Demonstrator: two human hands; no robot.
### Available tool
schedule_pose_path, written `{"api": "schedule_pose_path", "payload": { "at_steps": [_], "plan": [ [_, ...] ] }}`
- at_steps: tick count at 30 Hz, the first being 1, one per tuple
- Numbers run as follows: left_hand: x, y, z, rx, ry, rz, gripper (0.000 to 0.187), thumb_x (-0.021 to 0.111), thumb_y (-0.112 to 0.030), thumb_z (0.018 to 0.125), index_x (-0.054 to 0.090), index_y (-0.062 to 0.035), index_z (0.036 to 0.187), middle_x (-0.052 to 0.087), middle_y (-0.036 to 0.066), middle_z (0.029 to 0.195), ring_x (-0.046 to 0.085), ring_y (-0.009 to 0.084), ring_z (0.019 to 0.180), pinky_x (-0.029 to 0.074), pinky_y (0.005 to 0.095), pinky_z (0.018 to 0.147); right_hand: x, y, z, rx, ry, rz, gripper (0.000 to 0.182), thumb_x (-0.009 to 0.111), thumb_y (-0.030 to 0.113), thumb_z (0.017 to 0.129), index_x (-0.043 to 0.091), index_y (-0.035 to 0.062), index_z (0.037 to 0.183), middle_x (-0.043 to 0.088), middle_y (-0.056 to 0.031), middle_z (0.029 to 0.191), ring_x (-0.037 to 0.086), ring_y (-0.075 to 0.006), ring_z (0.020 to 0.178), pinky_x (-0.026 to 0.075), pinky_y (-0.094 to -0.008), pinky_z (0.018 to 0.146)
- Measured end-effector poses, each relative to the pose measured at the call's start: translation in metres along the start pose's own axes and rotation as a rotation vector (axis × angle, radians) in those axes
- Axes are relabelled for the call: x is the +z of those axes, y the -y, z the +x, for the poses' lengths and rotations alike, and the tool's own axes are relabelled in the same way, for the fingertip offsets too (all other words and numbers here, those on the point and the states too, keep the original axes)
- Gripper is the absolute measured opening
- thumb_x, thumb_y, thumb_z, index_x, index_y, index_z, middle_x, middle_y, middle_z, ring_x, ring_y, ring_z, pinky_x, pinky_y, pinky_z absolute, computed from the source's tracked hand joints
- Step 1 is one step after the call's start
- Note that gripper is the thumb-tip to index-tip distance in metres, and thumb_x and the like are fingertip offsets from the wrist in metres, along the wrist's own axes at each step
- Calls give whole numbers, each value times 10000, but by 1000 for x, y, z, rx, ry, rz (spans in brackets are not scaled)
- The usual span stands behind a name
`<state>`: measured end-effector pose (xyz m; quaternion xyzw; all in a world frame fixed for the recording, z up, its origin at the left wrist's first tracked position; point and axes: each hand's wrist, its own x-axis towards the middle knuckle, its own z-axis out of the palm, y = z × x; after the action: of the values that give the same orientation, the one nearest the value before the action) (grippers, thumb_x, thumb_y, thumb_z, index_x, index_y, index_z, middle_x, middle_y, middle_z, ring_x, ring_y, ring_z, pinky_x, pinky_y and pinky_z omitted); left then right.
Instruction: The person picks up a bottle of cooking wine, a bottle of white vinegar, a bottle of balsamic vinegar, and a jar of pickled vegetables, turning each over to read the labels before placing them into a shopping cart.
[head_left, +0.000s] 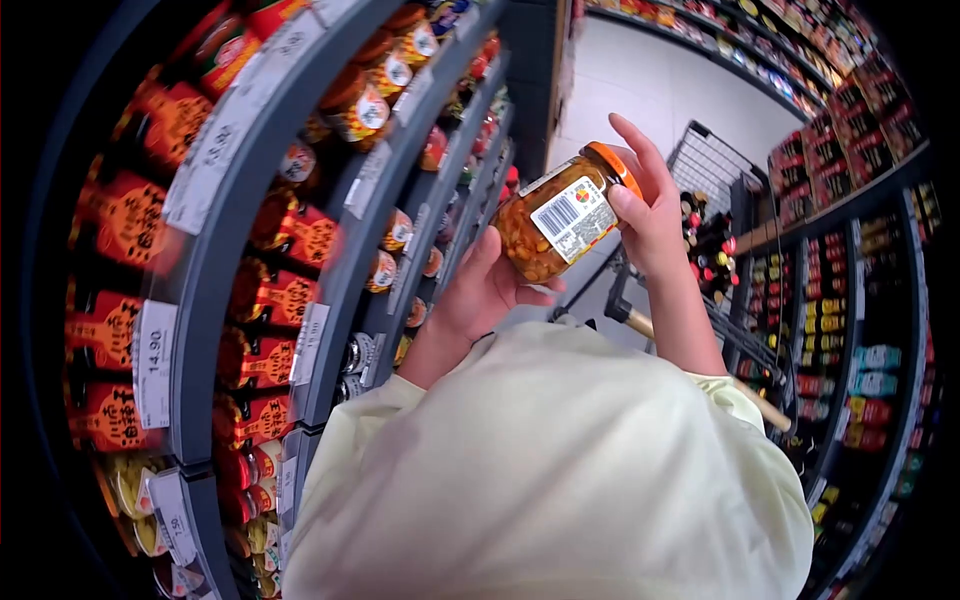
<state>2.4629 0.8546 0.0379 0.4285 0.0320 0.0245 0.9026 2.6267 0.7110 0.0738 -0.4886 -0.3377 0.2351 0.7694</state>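
A glass jar (518,238) of chunky orange-brown preserved food is tilted in front of my chest, its white barcode label facing me. My right hand (650,205) grips the orange lid (612,165), thumb on the near side and one finger raised past it. Around the jar's lower end is my left hand (475,295), the thumb on one side and the fingers partly hidden beneath. Both hands touch the jar. The shelf on the left, with more jars (365,110), is nearest to my left hand.
Shelving (205,330) with price tags and orange-red packages (125,225) runs along my left. A shopping cart (715,160) stands ahead to the right, near several dark bottles (710,240). Stocked shelves (850,290) line the right side, and pale floor (620,75) shows ahead.
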Motion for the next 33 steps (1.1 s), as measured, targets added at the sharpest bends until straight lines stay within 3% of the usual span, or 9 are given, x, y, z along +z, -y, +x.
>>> {"api": "schedule_pose_path", "payload": {
  "at_steps": [1, 5, 12, 16, 17, 22, 26, 30, 33],
  "plan": [
    [2, 9, 5, -14, 76, -210, 667, 503, -496, 938, 310, -71, 1414, 570, 156, 1232, 659, 301, 987, 597, 374, 783, -7, 2, -6, 32, -22, 1, 678, 673, 217, 823, 381, 72, 1418, 563, -102, 1196, 577, -159, 1019, 532, -262, 745],
    [29, 26, 19, -75, 15, -193, 683, 617, -361, 909, 249, -60, 1400, 496, 131, 1307, 615, 283, 1085, 571, 391, 855, -34, 4, -24, 128, -100, 44, 711, 660, 254, 817, 364, 2, 1412, 529, -189, 1305, 567, -221, 1142, 462, -333, 978],
    [57, 46, 46, 1, 5, 3, 746, 737, -249, 819, 268, -45, 1362, 445, 123, 1313, 502, 212, 1206, 485, 383, 979, -58, 10, -45, 140, -189, 184, 633, 675, 154, 834, 407, 22, 1392, 542, -110, 1268, 540, -159, 1121, 438, -284, 955],
    [62, 59, 55, 104, -8, 130, 785, 758, -62, 761, 278, -46, 1381, 409, 113, 1346, 441, 202, 1259, 365, 366, 1085, -66, 12, -54, 168, -258, 160, 661, 705, 172, 828, 400, 29, 1396, 560, -93, 1230, 552, -130, 1061, 466, -239, 870],
    [66, 60, 56, 128, -25, 150, 829, 764, 9, 723, 276, -51, 1390, 389, 111, 1357, 448, 206, 1254, 413, 368, 1050, -69, 11, -56, 170, -268, 163, 661, 705, 172, 828, 400, 29, 1396, 560, -93, 1230, 552, -130, 1061, 466, -239, 870],
    [67, 67, 61, 214, -7, 458, 888, 808, -9, 674, 295, -81, 1395, 395, 91, 1330, 463, 217, 1242, 507, 376, 957, -81, 11, -65, 295, -305, 110, 676, 721, 207, 826, 400, 52, 1401, 591, -67, 1147, 538, -61, 885, 443, -172, 601],
    [66, 69, 62, 323, -25, 791, 851, 845, -72, 642, 395, -112, 1363, 412, 104, 1297, 496, 230, 1203, 521, 352, 934, -81, 14, -67, 322, -337, 181, 678, 731, 162, 813, 400, 56, 1395, 555, -100, 1220, 569, -144, 1046, 533, -248, 740],
    [67, 63, 64, 576, 4, 1256, 830, 867, -120, 606, 468, -151, 1333, 444, 130, 1251, 538, 262, 1129, 536, 333, 881, -91, 7, -73, 318, -288, 211, 673, 729, 136, 810, 400, 51, 1391, 536, -110, 1250, 556, -178, 1114, 534, -288, 831],
    [66, 65, 65, 616, 18, 1325, 825, 876, -136, 581, 501, -181, 1315, 454, 137, 1238, 561, 273, 1078, 536, 335, 863, -96, 5, -76, 317, -263, 235, 666, 726, 121, 808, 406, 52, 1387, 539, -105, 1246, 557, -172, 1108, 518, -294, 862]
  ]
}}
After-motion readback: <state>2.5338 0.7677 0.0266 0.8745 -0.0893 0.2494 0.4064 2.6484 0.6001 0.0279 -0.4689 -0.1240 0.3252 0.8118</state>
